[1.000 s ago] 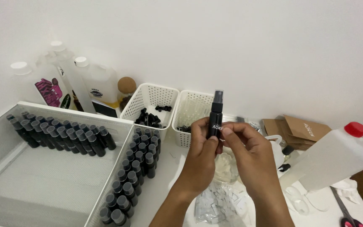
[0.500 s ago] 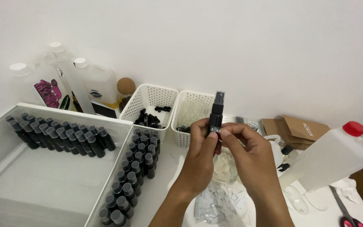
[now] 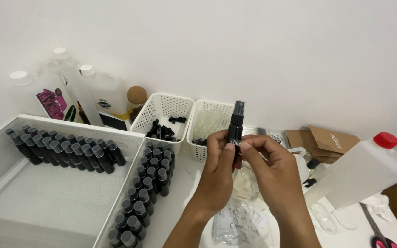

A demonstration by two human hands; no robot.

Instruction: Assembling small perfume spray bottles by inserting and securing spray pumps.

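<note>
black spray bottle (image 3: 235,127) upright at frame centre, pinched between left hand (image 3: 219,172) and right hand (image 3: 274,172), fingertips together on its body. white baskets (image 3: 164,110) behind; capped bottles (image 3: 155,177) lower left.

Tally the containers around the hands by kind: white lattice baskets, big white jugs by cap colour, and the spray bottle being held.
White lattice baskets: 2
White-capped jugs: 3
Red-capped jug: 1
Black spray bottle held in left hand and right hand: 1
Total: 7
</note>
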